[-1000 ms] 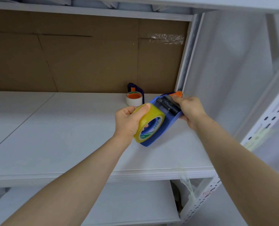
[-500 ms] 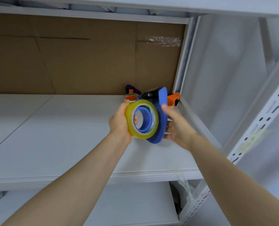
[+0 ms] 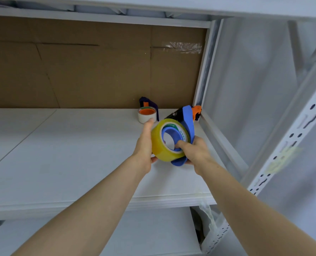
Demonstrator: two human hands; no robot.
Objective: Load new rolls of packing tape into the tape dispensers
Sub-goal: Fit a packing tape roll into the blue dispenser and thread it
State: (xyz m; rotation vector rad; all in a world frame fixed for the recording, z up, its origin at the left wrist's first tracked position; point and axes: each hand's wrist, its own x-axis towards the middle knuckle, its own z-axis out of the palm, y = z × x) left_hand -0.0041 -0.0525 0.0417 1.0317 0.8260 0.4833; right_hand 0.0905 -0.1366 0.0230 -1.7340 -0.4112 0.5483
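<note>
Tape roll [image 3: 158, 145], core towards the viewer, is clasped in the left hand [image 3: 144, 143]. Blue dispenser [image 3: 188, 121], long axis upright, is clamped in the right hand [image 3: 196, 153].

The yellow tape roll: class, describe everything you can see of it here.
The yellow tape roll is a wide, glossy, translucent ring with a green-and-white printed core. It sits around the round hub of the blue dispenser, open face toward the camera, held above the white shelf. The left hand grips its outer band, thumb on top; the right hand holds the dispenser, thumb reaching into the hub.
</note>
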